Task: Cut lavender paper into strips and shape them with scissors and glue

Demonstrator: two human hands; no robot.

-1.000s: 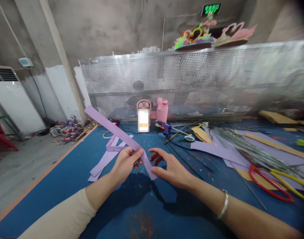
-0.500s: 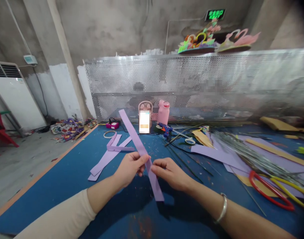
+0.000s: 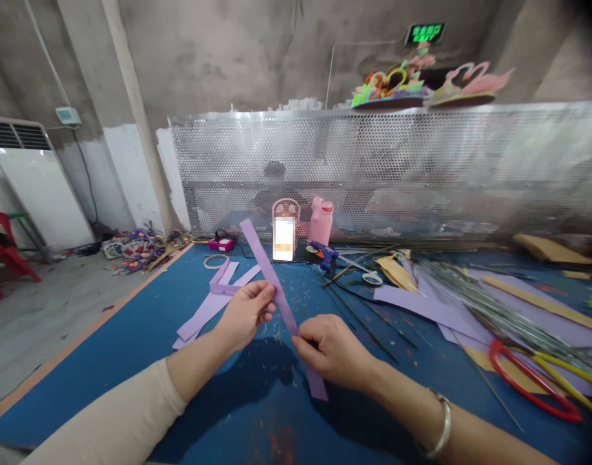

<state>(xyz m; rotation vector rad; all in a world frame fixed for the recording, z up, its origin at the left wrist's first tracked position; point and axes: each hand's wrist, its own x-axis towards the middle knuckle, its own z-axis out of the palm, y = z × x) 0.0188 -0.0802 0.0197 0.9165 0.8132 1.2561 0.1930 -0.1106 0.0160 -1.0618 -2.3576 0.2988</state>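
A long purple strip (image 3: pixel 259 252), which looks like foam sheet or card, slants through the air above the blue table. My left hand (image 3: pixel 247 312) pinches it near the middle between thumb and fingers. Lower down, my right hand (image 3: pixel 335 349) grips the same strip, its fingers curled in and the thumb pressed on the edge. The strip's lower end hangs past my right hand. More purple strips (image 3: pixel 206 318) lie on the table to the left, one of them folded at an angle.
On the blue table (image 3: pixel 126 361) stand a lit phone (image 3: pixel 283 239) and a pink bottle (image 3: pixel 321 221). A blue glue gun (image 3: pixel 323 256), tape roll (image 3: pixel 372 278), wire bundle (image 3: pixel 474 303) and red-handled scissors (image 3: pixel 530 384) lie rightward. A perforated metal panel (image 3: pixel 228 155) rises behind.
My left hand has slid up the strip and my right hand has moved lower, so they are farther apart. The strip has turned more edge-on and looks narrower.
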